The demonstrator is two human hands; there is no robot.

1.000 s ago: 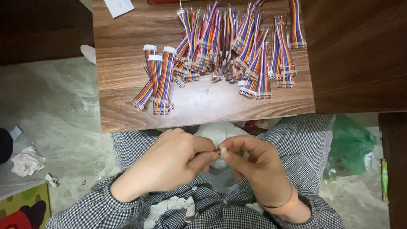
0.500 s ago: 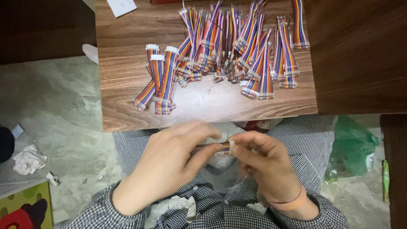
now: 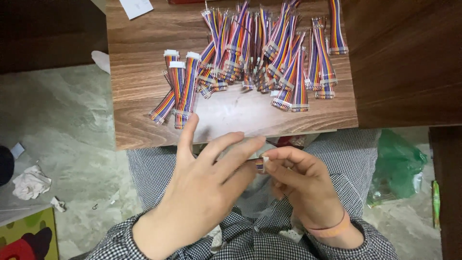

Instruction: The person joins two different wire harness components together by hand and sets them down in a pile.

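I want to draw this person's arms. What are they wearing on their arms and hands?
Both arms have long sleeves in a small black-and-white check, reaching down to the wrists. The left hand is bare, with no ring or glove that shows. The right hand is bare too, but its wrist wears a thin orange band.

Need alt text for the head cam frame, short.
Seen from above, a seated person's right hand pinches a small rainbow ribbon cable by its end while the open left hand reaches over it. Beyond lies a wooden board with a pile of similar cables.
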